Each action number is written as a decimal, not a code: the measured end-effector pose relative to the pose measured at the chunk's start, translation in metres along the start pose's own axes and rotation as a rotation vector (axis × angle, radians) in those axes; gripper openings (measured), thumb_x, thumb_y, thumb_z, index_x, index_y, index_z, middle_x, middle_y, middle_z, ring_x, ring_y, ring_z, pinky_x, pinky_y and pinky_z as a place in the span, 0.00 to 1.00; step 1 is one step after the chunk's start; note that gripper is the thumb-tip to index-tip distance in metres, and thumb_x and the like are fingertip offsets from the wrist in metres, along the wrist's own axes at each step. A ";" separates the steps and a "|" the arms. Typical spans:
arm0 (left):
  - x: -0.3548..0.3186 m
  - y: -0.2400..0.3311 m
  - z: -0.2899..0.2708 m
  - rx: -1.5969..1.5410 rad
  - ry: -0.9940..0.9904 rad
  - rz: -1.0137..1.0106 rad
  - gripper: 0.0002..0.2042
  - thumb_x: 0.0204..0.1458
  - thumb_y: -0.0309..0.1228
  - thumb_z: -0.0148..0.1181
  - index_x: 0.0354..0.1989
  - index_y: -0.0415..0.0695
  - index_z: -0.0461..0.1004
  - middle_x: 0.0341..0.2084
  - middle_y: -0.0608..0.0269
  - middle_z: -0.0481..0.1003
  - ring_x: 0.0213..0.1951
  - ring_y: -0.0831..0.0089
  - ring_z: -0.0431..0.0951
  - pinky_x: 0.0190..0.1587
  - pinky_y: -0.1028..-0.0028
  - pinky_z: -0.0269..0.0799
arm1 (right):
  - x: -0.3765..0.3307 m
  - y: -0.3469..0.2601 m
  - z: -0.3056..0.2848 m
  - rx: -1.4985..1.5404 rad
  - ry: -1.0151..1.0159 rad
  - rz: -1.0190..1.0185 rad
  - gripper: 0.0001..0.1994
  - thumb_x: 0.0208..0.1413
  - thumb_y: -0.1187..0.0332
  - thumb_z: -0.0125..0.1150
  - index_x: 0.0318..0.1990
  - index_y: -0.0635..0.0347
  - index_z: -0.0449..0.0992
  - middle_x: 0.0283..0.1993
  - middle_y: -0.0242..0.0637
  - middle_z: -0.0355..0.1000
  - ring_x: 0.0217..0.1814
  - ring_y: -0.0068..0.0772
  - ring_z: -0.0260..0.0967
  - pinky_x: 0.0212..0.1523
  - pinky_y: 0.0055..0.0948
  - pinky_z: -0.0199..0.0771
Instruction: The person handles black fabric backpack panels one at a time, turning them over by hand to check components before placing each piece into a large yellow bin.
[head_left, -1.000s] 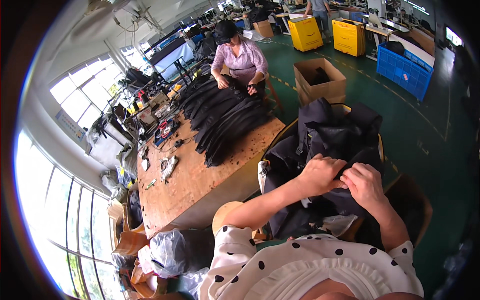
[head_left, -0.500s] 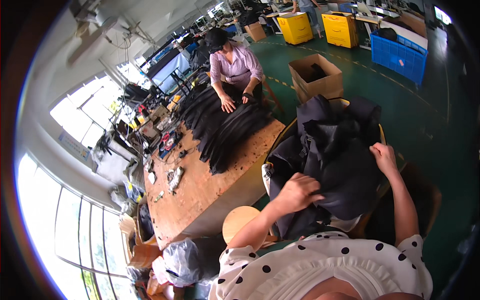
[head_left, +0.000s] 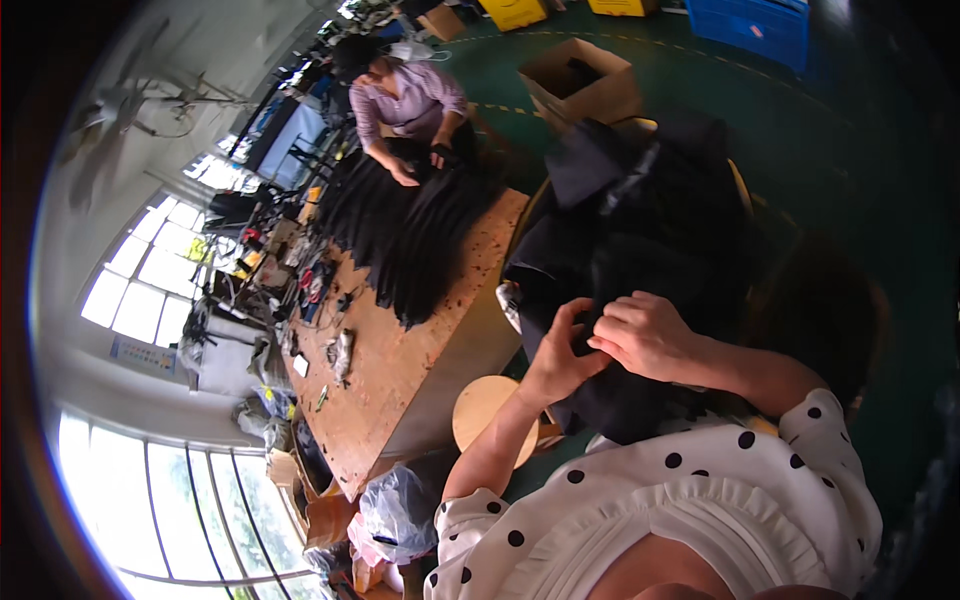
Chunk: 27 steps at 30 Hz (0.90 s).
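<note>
A large heap of black fabric pieces [head_left: 665, 240] fills a yellow-rimmed container in front of me. My left hand [head_left: 562, 358] and my right hand [head_left: 645, 335] meet at the near left of the heap. The left fingers curl around dark cloth, thumb and forefinger bent toward the other hand. Closed fingertips of the right hand pinch at the same spot, just beside the left. What lies between the fingertips is partly hidden, but looks like black fabric.
To the left stands a wooden worktable [head_left: 400, 375] with a row of black strips [head_left: 405, 240]. A co-worker [head_left: 410, 105] sits at its far end, hands on the strips. A round stool [head_left: 490, 422] is near my left forearm. Beyond the heap is an open cardboard box [head_left: 580, 85].
My right hand has come left from the heap's right edge to join my left hand. The view has tilted and shifted, and both hands now close together over the fabric.
</note>
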<state>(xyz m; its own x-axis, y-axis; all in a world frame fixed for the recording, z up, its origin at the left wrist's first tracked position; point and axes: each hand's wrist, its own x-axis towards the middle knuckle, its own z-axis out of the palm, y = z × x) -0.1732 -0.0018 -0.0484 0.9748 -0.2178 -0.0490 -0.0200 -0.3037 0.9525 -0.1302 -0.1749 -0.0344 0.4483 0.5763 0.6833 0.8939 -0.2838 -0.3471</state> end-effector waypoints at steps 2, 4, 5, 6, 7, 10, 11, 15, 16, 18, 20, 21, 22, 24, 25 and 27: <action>0.002 0.004 -0.002 0.101 0.030 0.006 0.33 0.37 0.25 0.64 0.54 0.42 0.55 0.37 0.53 0.72 0.39 0.69 0.74 0.42 0.73 0.68 | 0.001 0.011 -0.004 -0.042 -0.013 0.043 0.09 0.44 0.67 0.60 0.19 0.56 0.67 0.19 0.32 0.63 0.24 0.33 0.66 0.26 0.31 0.62; -0.001 0.020 0.001 0.215 0.016 -0.003 0.31 0.39 0.23 0.61 0.55 0.41 0.55 0.35 0.54 0.74 0.39 0.69 0.74 0.43 0.73 0.68 | 0.000 0.036 -0.007 -0.050 0.000 0.086 0.09 0.42 0.67 0.62 0.19 0.56 0.67 0.19 0.31 0.63 0.24 0.33 0.65 0.26 0.32 0.62; -0.003 0.025 0.002 0.244 0.023 0.037 0.31 0.40 0.22 0.60 0.55 0.40 0.55 0.35 0.55 0.74 0.40 0.72 0.73 0.43 0.74 0.67 | -0.001 0.049 -0.010 -0.086 -0.001 0.117 0.09 0.42 0.68 0.62 0.19 0.56 0.67 0.19 0.31 0.63 0.24 0.34 0.66 0.26 0.32 0.62; -0.004 0.029 0.003 0.237 0.011 0.047 0.31 0.40 0.22 0.60 0.55 0.40 0.55 0.35 0.55 0.74 0.40 0.72 0.73 0.43 0.74 0.67 | -0.004 0.068 -0.010 -0.130 0.024 0.161 0.10 0.42 0.67 0.62 0.19 0.56 0.67 0.19 0.33 0.64 0.24 0.37 0.66 0.26 0.34 0.63; -0.008 0.031 0.002 0.266 -0.010 0.070 0.30 0.41 0.22 0.59 0.55 0.41 0.55 0.36 0.51 0.73 0.41 0.63 0.73 0.45 0.71 0.67 | -0.004 0.085 -0.016 -0.189 0.036 0.243 0.10 0.42 0.68 0.62 0.19 0.57 0.67 0.20 0.36 0.65 0.24 0.41 0.66 0.26 0.36 0.64; -0.014 0.031 0.006 0.317 -0.063 0.135 0.29 0.42 0.22 0.58 0.55 0.42 0.55 0.37 0.47 0.72 0.43 0.53 0.73 0.47 0.67 0.67 | -0.014 0.145 -0.040 -0.341 0.101 0.436 0.11 0.45 0.64 0.59 0.20 0.59 0.69 0.22 0.39 0.67 0.28 0.44 0.68 0.28 0.39 0.68; -0.016 0.031 0.006 0.344 -0.074 0.163 0.28 0.42 0.21 0.57 0.55 0.42 0.55 0.38 0.46 0.72 0.44 0.51 0.72 0.48 0.66 0.66 | -0.017 0.150 -0.042 -0.312 0.061 0.478 0.11 0.46 0.63 0.59 0.21 0.60 0.69 0.22 0.38 0.68 0.28 0.44 0.68 0.29 0.39 0.68; -0.012 0.039 0.007 0.308 -0.126 0.104 0.28 0.42 0.22 0.57 0.55 0.43 0.57 0.38 0.46 0.72 0.43 0.50 0.72 0.47 0.65 0.66 | -0.026 0.137 -0.047 -0.376 0.076 0.476 0.10 0.42 0.66 0.62 0.28 0.60 0.69 0.31 0.38 0.69 0.38 0.43 0.68 0.36 0.40 0.67; -0.011 0.040 0.006 0.304 -0.136 0.108 0.28 0.42 0.22 0.57 0.55 0.43 0.57 0.38 0.46 0.72 0.43 0.50 0.72 0.47 0.65 0.66 | -0.019 0.119 -0.056 -0.409 0.129 0.407 0.13 0.40 0.67 0.64 0.32 0.60 0.68 0.35 0.38 0.69 0.41 0.43 0.67 0.39 0.40 0.66; -0.005 0.039 0.004 0.393 -0.164 0.187 0.27 0.41 0.22 0.58 0.54 0.43 0.58 0.37 0.46 0.72 0.43 0.51 0.72 0.45 0.65 0.67 | 0.013 0.064 -0.086 -0.034 -0.049 0.099 0.34 0.26 0.62 0.70 0.47 0.61 0.64 0.48 0.43 0.64 0.48 0.47 0.63 0.48 0.37 0.61; 0.003 0.046 0.002 0.468 -0.196 0.284 0.29 0.37 0.22 0.61 0.52 0.43 0.61 0.35 0.50 0.73 0.39 0.53 0.73 0.40 0.66 0.70 | 0.020 0.012 -0.078 0.057 -0.263 -0.131 0.44 0.24 0.61 0.71 0.56 0.58 0.58 0.53 0.45 0.58 0.51 0.45 0.62 0.49 0.36 0.61; 0.009 0.047 0.001 0.535 -0.204 0.473 0.29 0.34 0.22 0.62 0.51 0.43 0.62 0.34 0.51 0.73 0.36 0.53 0.74 0.38 0.66 0.70 | 0.012 -0.004 -0.064 0.036 -0.308 -0.219 0.45 0.26 0.61 0.70 0.58 0.57 0.55 0.55 0.45 0.57 0.51 0.43 0.62 0.49 0.35 0.61; 0.010 0.049 0.004 0.590 -0.163 0.372 0.29 0.33 0.21 0.63 0.49 0.42 0.63 0.32 0.52 0.73 0.34 0.54 0.74 0.36 0.66 0.71 | 0.000 -0.005 -0.043 -0.052 -0.121 -0.220 0.44 0.31 0.63 0.67 0.60 0.58 0.53 0.52 0.43 0.59 0.48 0.38 0.63 0.45 0.33 0.62; 0.011 0.067 0.010 0.694 -0.146 0.356 0.25 0.36 0.19 0.61 0.47 0.38 0.64 0.37 0.52 0.72 0.40 0.59 0.74 0.40 0.70 0.71 | -0.017 0.010 -0.024 -0.224 -0.031 -0.158 0.39 0.39 0.68 0.60 0.62 0.59 0.49 0.41 0.37 0.62 0.38 0.30 0.63 0.36 0.28 0.63; 0.014 0.064 0.016 0.664 -0.072 0.344 0.24 0.35 0.19 0.61 0.45 0.37 0.64 0.37 0.51 0.72 0.40 0.58 0.75 0.39 0.70 0.71 | -0.019 0.013 -0.028 -0.291 -0.125 -0.096 0.36 0.42 0.71 0.55 0.62 0.60 0.49 0.34 0.33 0.63 0.32 0.26 0.63 0.31 0.26 0.63; 0.022 0.074 0.027 0.724 0.023 0.283 0.23 0.35 0.20 0.63 0.44 0.38 0.65 0.39 0.50 0.71 0.43 0.57 0.73 0.44 0.67 0.69 | -0.022 0.025 -0.037 -0.374 -0.007 -0.038 0.33 0.43 0.72 0.50 0.61 0.63 0.51 0.18 0.28 0.59 0.19 0.25 0.63 0.20 0.26 0.63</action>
<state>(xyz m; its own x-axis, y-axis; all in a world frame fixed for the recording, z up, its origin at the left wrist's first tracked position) -0.1591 -0.0546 0.0126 0.9153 -0.3602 0.1803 -0.4009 -0.7714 0.4942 -0.1173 -0.2233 -0.0339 0.4155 0.5968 0.6864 0.8511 -0.5214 -0.0619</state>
